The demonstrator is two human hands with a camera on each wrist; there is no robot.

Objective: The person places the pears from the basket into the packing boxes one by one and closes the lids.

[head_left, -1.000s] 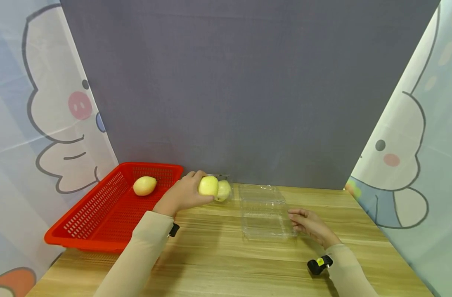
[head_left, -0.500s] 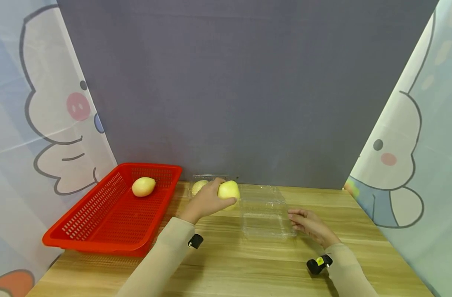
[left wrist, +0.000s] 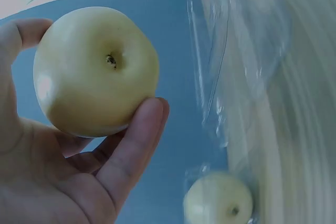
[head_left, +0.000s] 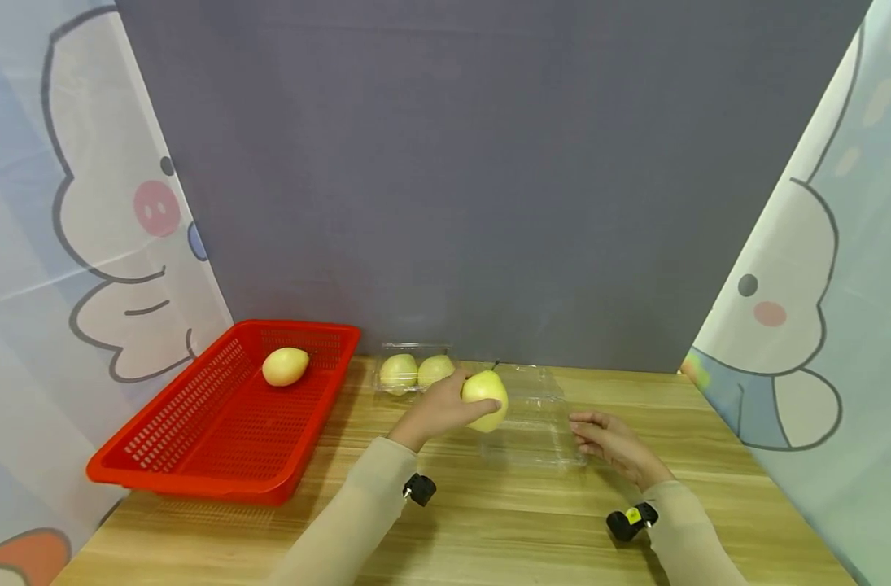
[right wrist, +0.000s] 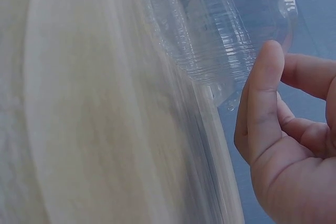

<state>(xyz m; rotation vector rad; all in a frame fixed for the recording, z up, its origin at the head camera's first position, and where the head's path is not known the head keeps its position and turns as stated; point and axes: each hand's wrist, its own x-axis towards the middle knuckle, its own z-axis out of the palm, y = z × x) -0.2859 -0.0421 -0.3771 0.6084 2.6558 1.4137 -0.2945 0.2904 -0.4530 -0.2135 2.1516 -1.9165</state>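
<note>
Bringing its gripped pear [head_left: 485,397] to the box [head_left: 536,443], the left hand [head_left: 438,409] has moved right, fingers curled; the right hand [head_left: 615,446] pinches the box's edge.

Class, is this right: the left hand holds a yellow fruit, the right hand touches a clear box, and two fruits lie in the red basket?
Not two: the head view shows one lone fruit in the red basket. The left hand holds a yellow fruit, the right hand touches a clear box.
</note>
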